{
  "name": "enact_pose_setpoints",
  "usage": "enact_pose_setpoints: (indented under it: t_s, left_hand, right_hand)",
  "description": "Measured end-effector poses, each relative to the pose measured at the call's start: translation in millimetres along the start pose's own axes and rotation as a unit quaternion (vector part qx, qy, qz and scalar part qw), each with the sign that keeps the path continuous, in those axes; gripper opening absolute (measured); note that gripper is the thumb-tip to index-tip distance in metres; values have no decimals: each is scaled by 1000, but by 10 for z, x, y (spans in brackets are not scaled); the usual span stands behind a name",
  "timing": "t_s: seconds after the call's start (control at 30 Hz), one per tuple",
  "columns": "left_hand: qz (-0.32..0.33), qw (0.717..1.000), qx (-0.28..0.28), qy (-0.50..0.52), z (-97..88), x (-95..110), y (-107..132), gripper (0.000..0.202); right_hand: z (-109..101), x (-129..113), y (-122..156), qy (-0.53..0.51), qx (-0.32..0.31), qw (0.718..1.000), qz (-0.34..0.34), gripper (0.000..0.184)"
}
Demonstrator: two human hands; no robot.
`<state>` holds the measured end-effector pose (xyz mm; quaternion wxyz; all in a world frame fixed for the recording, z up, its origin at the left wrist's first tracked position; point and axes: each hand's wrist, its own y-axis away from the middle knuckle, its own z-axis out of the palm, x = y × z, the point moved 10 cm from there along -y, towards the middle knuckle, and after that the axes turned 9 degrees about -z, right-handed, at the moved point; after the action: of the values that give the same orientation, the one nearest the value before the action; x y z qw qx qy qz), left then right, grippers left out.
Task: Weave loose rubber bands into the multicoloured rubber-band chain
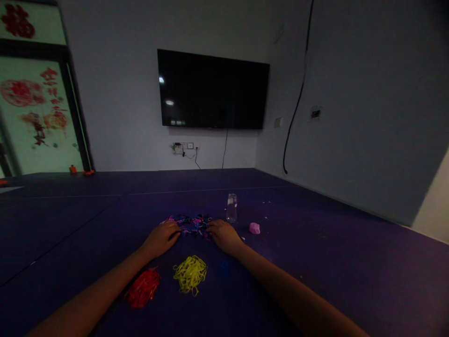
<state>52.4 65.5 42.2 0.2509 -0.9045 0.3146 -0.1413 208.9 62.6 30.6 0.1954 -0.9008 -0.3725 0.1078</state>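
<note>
A loose pile of mixed rubber bands, mostly blue, pink, purple and black, lies on the dark purple surface between my two hands. My left hand rests at the pile's left side, its thumb apart from the fingers and the fingertips touching the bands. From the right, my right hand lies palm down, its fingertips at the pile's edge. Nearer to me are a heap of yellow rubber bands and, left of it, a heap of red rubber bands. A faint blue cluster sits right of the yellow heap.
A clear plastic bottle stands just beyond my right hand. To its right lies a crumpled pink object, with small white scraps around. A television hangs on the far wall, and a black cable dangles at the right.
</note>
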Motion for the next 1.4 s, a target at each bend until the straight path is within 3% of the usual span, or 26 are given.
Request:
enact_pose_setpoints:
  t_s: [0.4,0.7,0.97,1.4]
  left_hand:
    - [0,1000,0,-2,-6,5,2,20]
    - [-2,1000,-1,3,-9,17,-1,19]
    - [-1,1000,-11,-5,34,-12,-4,19]
    - [-4,1000,-7,-11,30,-23,4,21]
  right_hand:
    - [-17,19,-7,-1,4,1000,12,20]
    - [-20,-146,-24,-25,1,998,-61,21]
    - [20,-158,-14,-25,-12,996,-85,24]
    - [-11,18,6,45,-26,998,24,23]
